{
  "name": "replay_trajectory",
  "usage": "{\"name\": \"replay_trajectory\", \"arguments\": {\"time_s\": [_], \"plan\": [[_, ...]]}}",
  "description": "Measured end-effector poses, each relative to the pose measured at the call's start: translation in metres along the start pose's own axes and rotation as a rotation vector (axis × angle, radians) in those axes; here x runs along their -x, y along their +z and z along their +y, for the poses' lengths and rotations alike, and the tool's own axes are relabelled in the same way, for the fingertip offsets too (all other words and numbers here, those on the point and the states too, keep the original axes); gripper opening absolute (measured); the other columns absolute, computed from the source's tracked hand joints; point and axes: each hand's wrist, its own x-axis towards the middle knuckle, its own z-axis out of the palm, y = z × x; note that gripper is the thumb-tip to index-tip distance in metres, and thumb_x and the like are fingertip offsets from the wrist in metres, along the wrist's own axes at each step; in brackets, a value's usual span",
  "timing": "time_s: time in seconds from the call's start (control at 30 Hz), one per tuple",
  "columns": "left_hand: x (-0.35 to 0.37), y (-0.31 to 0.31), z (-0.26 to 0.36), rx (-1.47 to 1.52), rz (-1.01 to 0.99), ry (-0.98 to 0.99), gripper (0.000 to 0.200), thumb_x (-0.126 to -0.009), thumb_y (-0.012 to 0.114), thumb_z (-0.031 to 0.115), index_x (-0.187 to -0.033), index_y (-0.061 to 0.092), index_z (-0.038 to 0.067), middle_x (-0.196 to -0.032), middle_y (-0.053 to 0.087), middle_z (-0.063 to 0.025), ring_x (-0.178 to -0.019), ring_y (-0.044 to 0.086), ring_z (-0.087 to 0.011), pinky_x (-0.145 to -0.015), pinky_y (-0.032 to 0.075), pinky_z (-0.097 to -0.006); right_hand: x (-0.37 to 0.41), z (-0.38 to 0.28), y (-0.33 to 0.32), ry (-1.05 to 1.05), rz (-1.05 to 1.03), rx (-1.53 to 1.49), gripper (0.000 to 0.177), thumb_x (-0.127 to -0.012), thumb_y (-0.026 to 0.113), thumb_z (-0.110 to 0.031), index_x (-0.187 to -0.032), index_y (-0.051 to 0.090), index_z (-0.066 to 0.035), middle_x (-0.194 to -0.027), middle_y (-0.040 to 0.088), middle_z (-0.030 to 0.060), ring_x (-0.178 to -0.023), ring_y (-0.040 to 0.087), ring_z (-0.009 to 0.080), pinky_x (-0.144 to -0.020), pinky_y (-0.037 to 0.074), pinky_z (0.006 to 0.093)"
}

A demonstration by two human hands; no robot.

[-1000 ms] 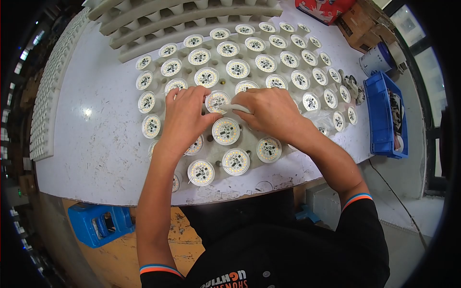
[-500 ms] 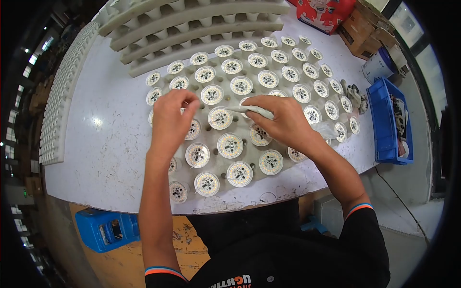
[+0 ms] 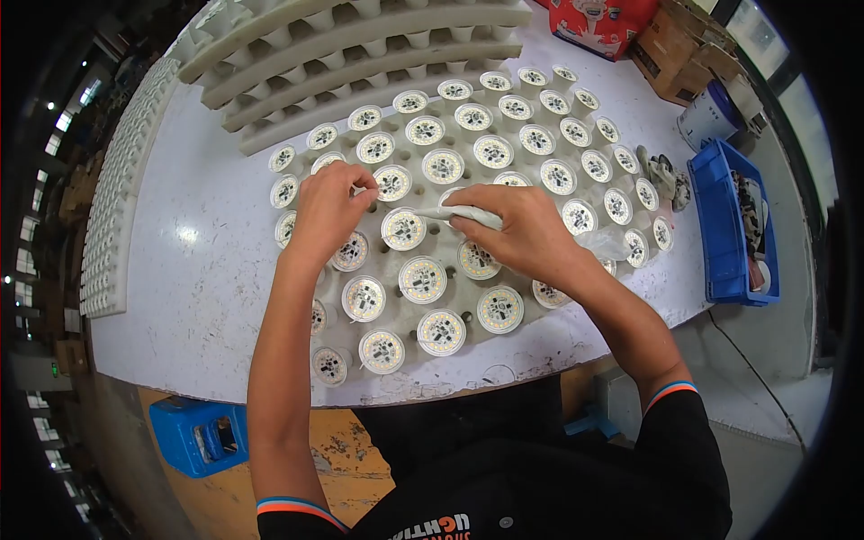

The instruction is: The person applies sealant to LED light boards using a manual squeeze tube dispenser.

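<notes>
Many LED bulbs with round boards facing up stand in rows in a pale foam tray (image 3: pixel 390 263). My right hand (image 3: pixel 531 227) grips a soft white squeeze bag (image 3: pixel 477 217) that narrows to a thin tip. That tip points left, right over the upper rim of one LED bulb (image 3: pixel 403 230). On the left, my left hand (image 3: pixel 328 209) has thumb and index finger pinched together, close beside another LED bulb (image 3: pixel 393 184). Whatever lies between those fingertips is too small to make out. Both forearms reach in over the front rows.
Stacked foam trays (image 3: pixel 360 67) rise at the back of the white table (image 3: pixel 193 270), and another tray (image 3: pixel 108 225) stands along the left edge. To the right are a blue crate (image 3: pixel 720 234), a paint bucket (image 3: pixel 711 112) and a cardboard box (image 3: pixel 688 49). A blue stool (image 3: pixel 193 441) is below.
The whole view has shifted slightly. My left fingertips have come nearer to the bulb on their right. The bag's tip stays over the same bulb's rim.
</notes>
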Motion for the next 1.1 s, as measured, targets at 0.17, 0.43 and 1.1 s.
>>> {"name": "replay_trajectory", "arguments": {"time_s": [0.17, 0.43, 1.1], "plan": [[0.0, 0.002, 0.003, 0.04, -0.012, -0.089, 0.015, -0.081, 0.071, 0.013, -0.088, 0.068, 0.001, -0.091, 0.062, -0.0105, -0.079, 0.061, -0.0222, -0.073, 0.049, -0.0354, 0.0, 0.001, -0.001, -0.016, 0.007, 0.003, 0.022, -0.083, 0.069, -0.024, -0.102, 0.071, -0.013, -0.087, 0.071, 0.0109, -0.076, 0.067, 0.0316, -0.066, 0.051, 0.042], [-0.006, 0.012, 0.0, -0.078, 0.051, 0.013, 0.014, -0.077, 0.071, 0.013, -0.083, 0.066, 0.002, -0.093, 0.062, -0.0115, -0.086, 0.06, -0.0262, -0.077, 0.048, -0.0385, 0.0, -0.001, -0.007, 0.038, -0.034, -0.035, 0.024, -0.082, 0.07, -0.011, -0.105, 0.07, -0.003, -0.097, 0.072, 0.0138, -0.083, 0.071, 0.0263, -0.073, 0.054, 0.0345], [-0.032, -0.002, 0.001, -0.094, -0.244, 0.318, 0.035, -0.079, 0.073, 0.018, -0.113, 0.067, 0.011, -0.099, 0.066, -0.0054, -0.101, 0.054, -0.0254, -0.089, 0.046, -0.0387, 0.003, 0.005, -0.01, 0.02, 0.121, -0.182, 0.024, -0.085, 0.072, -0.019, -0.107, 0.07, -0.008, -0.096, 0.072, 0.0106, -0.077, 0.069, 0.0273, -0.067, 0.053, 0.0349]]}}
